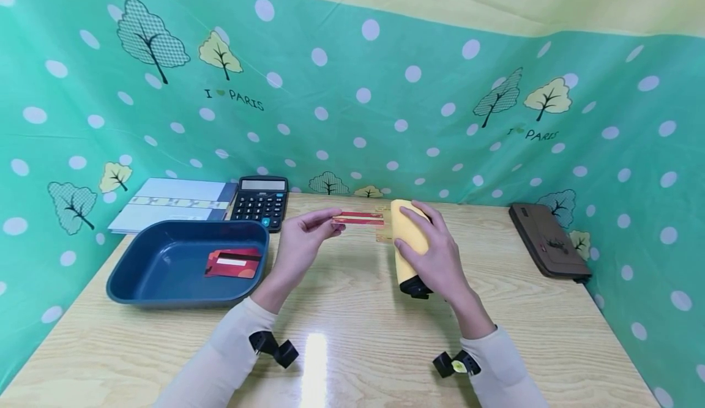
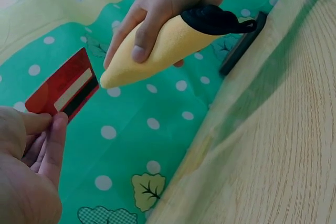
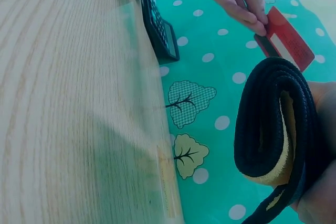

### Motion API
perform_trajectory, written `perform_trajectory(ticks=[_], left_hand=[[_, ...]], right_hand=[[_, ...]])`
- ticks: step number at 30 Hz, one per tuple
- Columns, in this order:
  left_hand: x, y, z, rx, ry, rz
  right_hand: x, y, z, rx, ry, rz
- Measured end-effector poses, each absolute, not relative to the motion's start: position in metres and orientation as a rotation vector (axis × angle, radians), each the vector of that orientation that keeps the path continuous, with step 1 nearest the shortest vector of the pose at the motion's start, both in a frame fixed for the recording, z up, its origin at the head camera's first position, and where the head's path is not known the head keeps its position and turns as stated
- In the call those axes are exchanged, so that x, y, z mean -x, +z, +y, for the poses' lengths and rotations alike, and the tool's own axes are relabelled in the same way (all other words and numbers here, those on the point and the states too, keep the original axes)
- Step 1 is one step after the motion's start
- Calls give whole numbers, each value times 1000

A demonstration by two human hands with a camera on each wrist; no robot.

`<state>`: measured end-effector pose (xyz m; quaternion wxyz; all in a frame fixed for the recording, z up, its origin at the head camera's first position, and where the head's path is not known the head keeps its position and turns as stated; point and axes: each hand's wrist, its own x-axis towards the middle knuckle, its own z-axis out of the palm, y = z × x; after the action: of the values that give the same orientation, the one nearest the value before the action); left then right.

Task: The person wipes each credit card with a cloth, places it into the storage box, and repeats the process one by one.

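Observation:
Between thumb and fingers, my left hand pinches a red card by one end. The left wrist view shows a dark stripe and a pale strip across that card. My right hand grips a thick folded yellow cloth with black edging, its folded layers visible from the end in the right wrist view. The cloth is held up beside the card's free end, over the middle of the table. Part of the cloth is hidden behind my right fingers.
A blue basin stands at the left, with red cards inside. Behind it are a calculator and a white-and-grey folder. A brown wallet lies at the right. A green patterned curtain hangs along the wooden table's back.

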<state>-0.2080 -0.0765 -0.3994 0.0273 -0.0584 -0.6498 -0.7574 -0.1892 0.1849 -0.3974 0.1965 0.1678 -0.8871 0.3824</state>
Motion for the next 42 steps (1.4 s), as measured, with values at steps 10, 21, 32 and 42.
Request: perform_trajectory(ticks=[10, 21, 32, 42], left_hand=[[206, -397, -80, 35, -2247, -2077], [208, -399, -82, 16, -2229, -2063], [210, -401, -84, 77, -2211, -2074], [211, -403, -79, 128, -2244, -2074]], right_hand=[[188, -396, 184, -478, 1072, -2481], [188, -397, 183, -472, 1073, -2485], [188, -397, 183, -466, 1085, -2486], [186, -394, 179, -483, 1096, -2459]])
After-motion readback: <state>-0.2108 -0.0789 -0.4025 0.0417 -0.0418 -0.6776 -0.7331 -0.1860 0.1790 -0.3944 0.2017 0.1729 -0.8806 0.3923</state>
